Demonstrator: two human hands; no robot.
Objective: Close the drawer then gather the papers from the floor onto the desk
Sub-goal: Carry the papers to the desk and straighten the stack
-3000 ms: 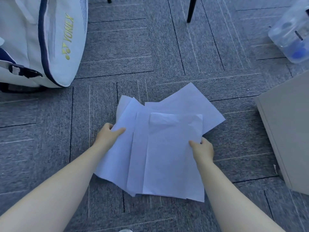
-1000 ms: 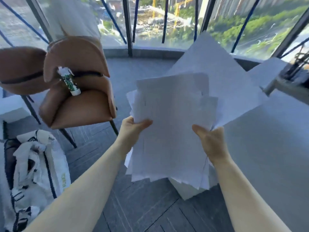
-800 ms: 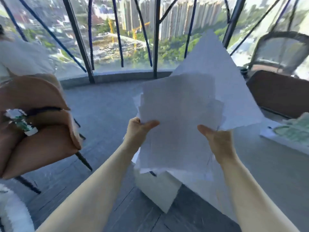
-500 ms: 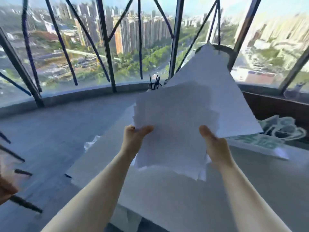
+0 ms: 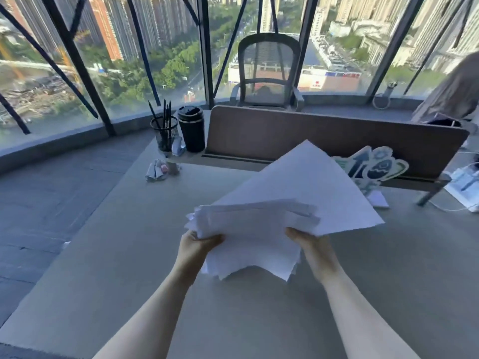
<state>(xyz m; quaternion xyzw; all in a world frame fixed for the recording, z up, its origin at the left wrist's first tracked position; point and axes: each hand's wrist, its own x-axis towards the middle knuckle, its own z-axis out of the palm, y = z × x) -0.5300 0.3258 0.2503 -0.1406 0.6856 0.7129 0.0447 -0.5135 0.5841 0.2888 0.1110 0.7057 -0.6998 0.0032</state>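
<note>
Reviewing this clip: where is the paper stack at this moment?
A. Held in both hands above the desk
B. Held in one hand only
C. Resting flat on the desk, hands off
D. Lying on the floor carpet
A: the left hand and the right hand each grip a near edge of the paper stack, which hangs above the grey desk.

This is a high-rise office. A broad grey desk (image 5: 129, 255) carries a brown privacy divider (image 5: 324, 136), a mesh pen holder (image 5: 164, 133) and a black travel tumbler (image 5: 191, 129). A mesh office chair (image 5: 268, 71) stands behind the divider, and floor-to-ceiling windows (image 5: 160, 60) overlook apartment towers far below.
</note>
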